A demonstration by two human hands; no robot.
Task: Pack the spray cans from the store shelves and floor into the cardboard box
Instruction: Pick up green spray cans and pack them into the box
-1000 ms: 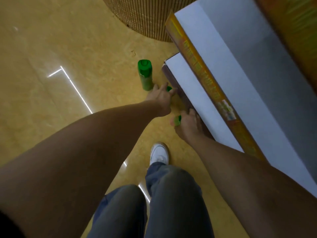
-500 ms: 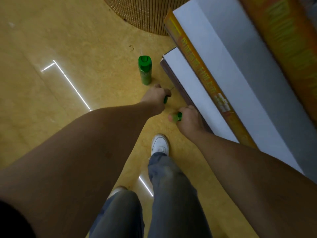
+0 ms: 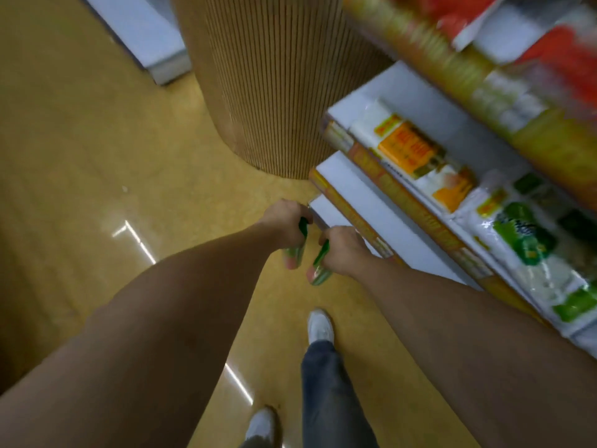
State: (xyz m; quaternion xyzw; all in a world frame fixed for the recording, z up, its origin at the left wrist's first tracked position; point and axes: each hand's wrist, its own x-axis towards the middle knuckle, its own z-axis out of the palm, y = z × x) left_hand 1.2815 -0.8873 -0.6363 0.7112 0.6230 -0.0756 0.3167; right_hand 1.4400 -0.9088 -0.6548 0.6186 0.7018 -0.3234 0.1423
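Each of my hands holds a green spray can above the yellow floor. My left hand (image 3: 286, 221) grips one can (image 3: 294, 255) by its top, so the body hangs below the fist. My right hand (image 3: 342, 250) grips a second can (image 3: 318, 270) the same way, tilted a little to the left. The two cans hang close together, just apart. The cardboard box is not in view, and the can that stood on the floor is out of sight.
Store shelves (image 3: 381, 215) with white boards and packaged goods (image 3: 420, 156) run along the right. A ribbed brown column (image 3: 277, 85) stands straight ahead. A white shelf base (image 3: 145, 37) lies at the far left. My legs and white shoes (image 3: 319, 324) are below on the floor.
Both hands have lifted their cans off the floor and I have stood up. The view swung upward, bringing in the column and stocked shelves; the third can left the view.
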